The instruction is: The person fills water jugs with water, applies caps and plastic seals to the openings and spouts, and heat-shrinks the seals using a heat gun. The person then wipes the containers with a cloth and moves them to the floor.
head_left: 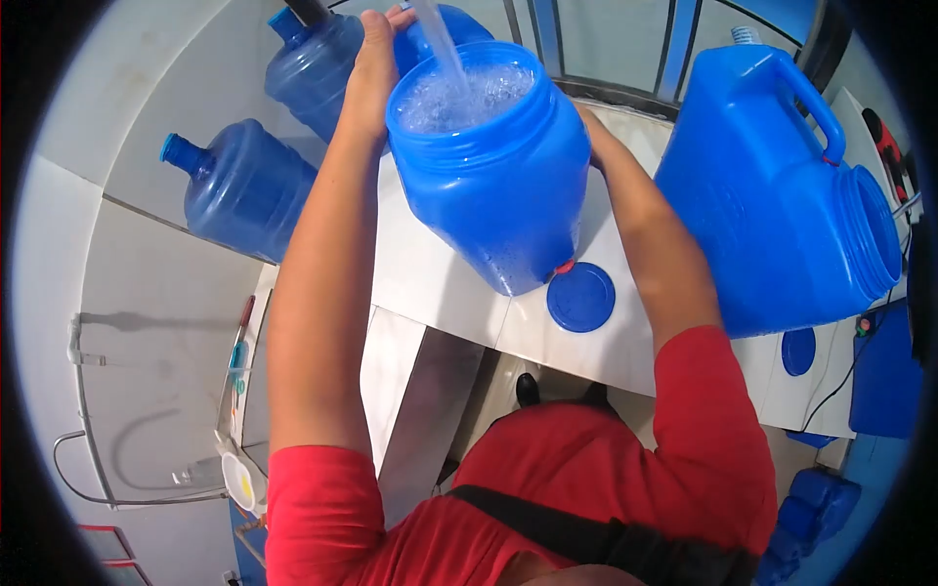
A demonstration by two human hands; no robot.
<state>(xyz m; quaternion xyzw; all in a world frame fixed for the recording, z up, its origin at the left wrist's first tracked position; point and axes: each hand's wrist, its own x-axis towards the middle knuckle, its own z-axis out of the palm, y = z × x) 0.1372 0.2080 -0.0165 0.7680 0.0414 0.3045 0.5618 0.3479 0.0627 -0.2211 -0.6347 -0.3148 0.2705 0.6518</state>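
A blue plastic water jug (498,205) with a wide threaded mouth stands tilted on the white counter, its opening toward me. A stream of water (442,44) falls into it from above, and bubbly water (464,98) fills it nearly to the rim. My left hand (379,54) holds the jug's far left side, thumb up, most fingers hidden. On the far right side, my right hand (594,142) grips the jug, its fingers hidden behind it. Beside the jug's base lies a round blue lid (581,297), near a small red tab (564,267).
Another blue jug (752,186) with a handle stands to the right, its wide mouth uncapped. A second blue lid (798,351) is below it. Clear blue water bottles (249,186) stand on the left. The white counter's front edge (508,350) runs before me.
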